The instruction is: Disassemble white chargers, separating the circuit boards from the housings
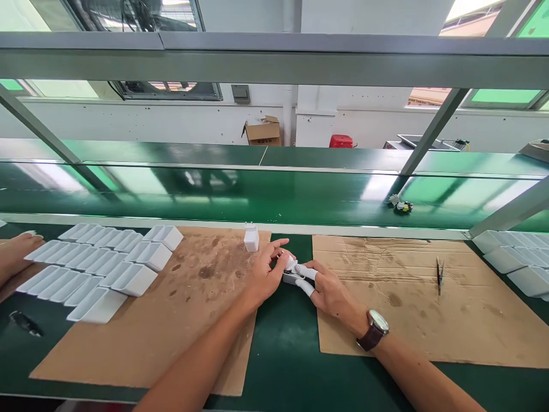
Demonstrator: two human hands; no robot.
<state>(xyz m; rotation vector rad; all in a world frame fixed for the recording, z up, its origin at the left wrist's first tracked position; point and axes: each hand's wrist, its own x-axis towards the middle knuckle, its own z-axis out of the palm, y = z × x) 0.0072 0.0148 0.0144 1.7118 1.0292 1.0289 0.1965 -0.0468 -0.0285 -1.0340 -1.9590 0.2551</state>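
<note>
Centrally, left hand [269, 270] and right hand [331, 290] angle inward, fingers of both gripping small grey part [291, 279]; much of it covered.

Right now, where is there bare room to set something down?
Bare: the right cardboard sheet between wristwatch and tweezers; the left sheet between white housings and left forearm. Crowded: the left end, with housings and another person's hand, and the middle, where left hand and right hand hold a small part.

Open cardboard box [264, 134]: before white wall [180, 123] | red object [341, 141]: right of that box | dark grey fixture [241, 94]: on wall | metal beam [274, 66]: across top | green pane [506, 97]: upper right
</note>
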